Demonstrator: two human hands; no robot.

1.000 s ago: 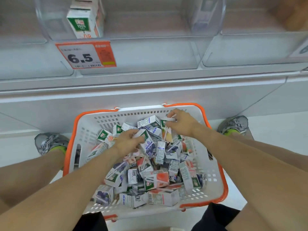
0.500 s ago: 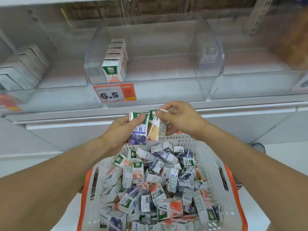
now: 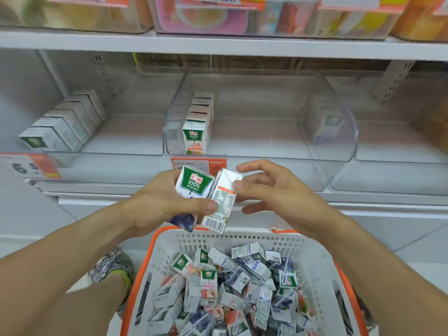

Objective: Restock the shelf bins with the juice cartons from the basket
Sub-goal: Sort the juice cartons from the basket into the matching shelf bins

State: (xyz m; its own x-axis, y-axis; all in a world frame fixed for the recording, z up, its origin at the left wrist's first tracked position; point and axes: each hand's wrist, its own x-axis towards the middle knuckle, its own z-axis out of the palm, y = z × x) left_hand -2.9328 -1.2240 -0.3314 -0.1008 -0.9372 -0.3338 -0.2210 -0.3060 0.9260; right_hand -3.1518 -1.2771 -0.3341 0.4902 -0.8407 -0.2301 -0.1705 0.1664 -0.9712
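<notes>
Two small white-and-green juice cartons (image 3: pixel 206 197) sit side by side above the orange-rimmed white plastic basket (image 3: pixel 312 260) of loose cartons; the left hand (image 3: pixel 160 204) clamps both, the right hand (image 3: pixel 274 190) touches one with fingers spread. Behind them, a clear plastic shelf bin (image 3: pixel 337 132) holds a carton row (image 3: pixel 197 122) and an orange price tag (image 3: pixel 215 163).

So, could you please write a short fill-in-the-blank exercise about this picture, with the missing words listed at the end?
1. The left hand grips ____ small juice cartons side by side.
2. The white plastic basket of mixed cartons has an ____ rim.
3. In the clear plastic middle bin, the row of orange-labelled cartons stands at its ____ side.
4. The right hand has its fingers ____, with a fingertip touching the white carton.

Missing words: two; orange; left; spread
</notes>
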